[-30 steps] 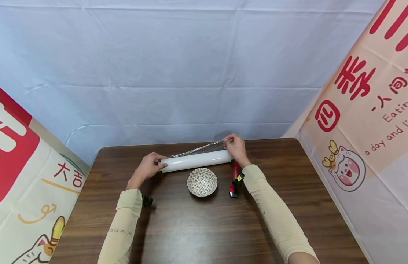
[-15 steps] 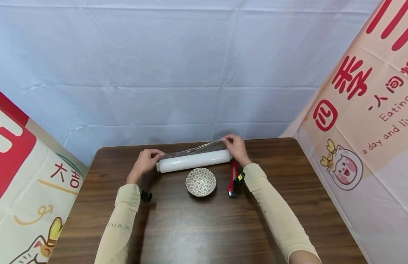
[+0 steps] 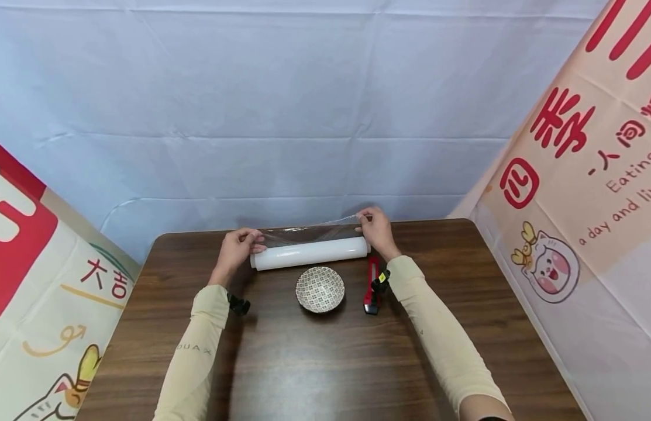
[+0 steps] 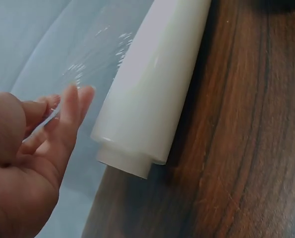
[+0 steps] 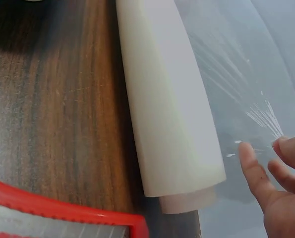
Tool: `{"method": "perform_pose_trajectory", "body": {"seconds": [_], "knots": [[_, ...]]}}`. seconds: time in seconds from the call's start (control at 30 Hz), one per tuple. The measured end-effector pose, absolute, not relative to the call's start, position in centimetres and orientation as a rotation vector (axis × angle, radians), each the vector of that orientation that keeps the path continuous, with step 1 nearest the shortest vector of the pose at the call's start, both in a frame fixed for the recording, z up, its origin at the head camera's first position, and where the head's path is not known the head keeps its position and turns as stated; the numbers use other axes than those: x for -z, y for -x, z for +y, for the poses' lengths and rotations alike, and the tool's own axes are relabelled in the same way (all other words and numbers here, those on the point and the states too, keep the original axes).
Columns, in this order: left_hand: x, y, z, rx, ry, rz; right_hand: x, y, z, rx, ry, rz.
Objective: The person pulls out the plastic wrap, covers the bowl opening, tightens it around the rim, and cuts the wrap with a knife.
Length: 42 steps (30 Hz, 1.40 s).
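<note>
A white roll of cling film [image 3: 312, 254] lies across the far part of the table. From it a clear sheet of cling film [image 3: 309, 234] stretches up between both hands on the roll's far side. My left hand [image 3: 238, 248] pinches the sheet's left corner between thumb and finger, just beyond the roll's left end; in the left wrist view its other fingers [image 4: 70, 106] lie near the film. My right hand [image 3: 376, 231] pinches the right corner by the roll's other end, with fine creases fanning from its fingertips [image 5: 281, 144] in the right wrist view.
A small patterned bowl [image 3: 320, 289] stands in front of the roll. Right of it lies a red utility knife [image 3: 372, 286], close to the right wrist's camera. Behind the wooden table [image 3: 304, 362] hangs a pale cloth [image 3: 283, 117]; printed banners flank both sides.
The left hand has gone from the roll's end to the film's left corner and moved up and away. The sheet has spread from a narrow strand to a wider span; the right hand rose slightly.
</note>
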<state>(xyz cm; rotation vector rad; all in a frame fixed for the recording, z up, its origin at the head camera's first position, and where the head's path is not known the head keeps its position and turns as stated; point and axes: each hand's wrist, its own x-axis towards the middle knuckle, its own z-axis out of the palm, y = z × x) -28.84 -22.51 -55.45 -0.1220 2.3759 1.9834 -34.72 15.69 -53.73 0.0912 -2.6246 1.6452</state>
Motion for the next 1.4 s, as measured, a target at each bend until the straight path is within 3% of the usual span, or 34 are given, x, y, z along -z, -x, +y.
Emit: {"method": "perform_pose_trajectory", "body": {"seconds": [0.27, 0.83, 1.4], "knots": [[54.9, 29.8, -22.4, -2.123, 0.137, 2.250, 53.4, 35.1, 15.5, -1.899, -0.092, -2.431], [50.8, 31.3, -21.2, -2.094, 0.106, 2.484, 51.7, 35.9, 15.7, -1.863, -0.163, -2.252], [44.6, 31.2, -20.5, -2.279, -0.155, 2.629, 46.2, 35.7, 15.6, -1.873, -0.289, -1.878]]}}
